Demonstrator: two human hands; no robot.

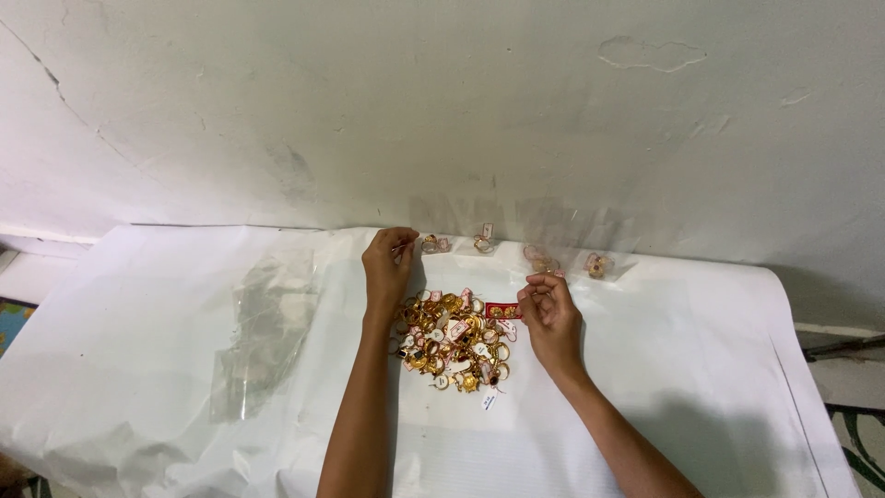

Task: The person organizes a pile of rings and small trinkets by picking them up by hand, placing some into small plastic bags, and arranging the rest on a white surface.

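A heap of gold rings with small white and pink tags [454, 343] lies on the white sheet [166, 304] between my forearms. My left hand [388, 265] reaches past the heap toward the wall, its fingers pinched on the edge of a clear plastic bag [433, 221] with a ring in it. My right hand [548, 312] hovers right of the heap with fingertips pinched together on something small; I cannot make out what. A small red card with gold pieces [502, 311] lies beside that hand.
Several clear bags with gold rings [544, 249] lean against the white wall at the sheet's far edge. A stack of empty clear plastic bags [263, 332] lies to the left. The sheet's right edge [793, 369] drops off toward the floor.
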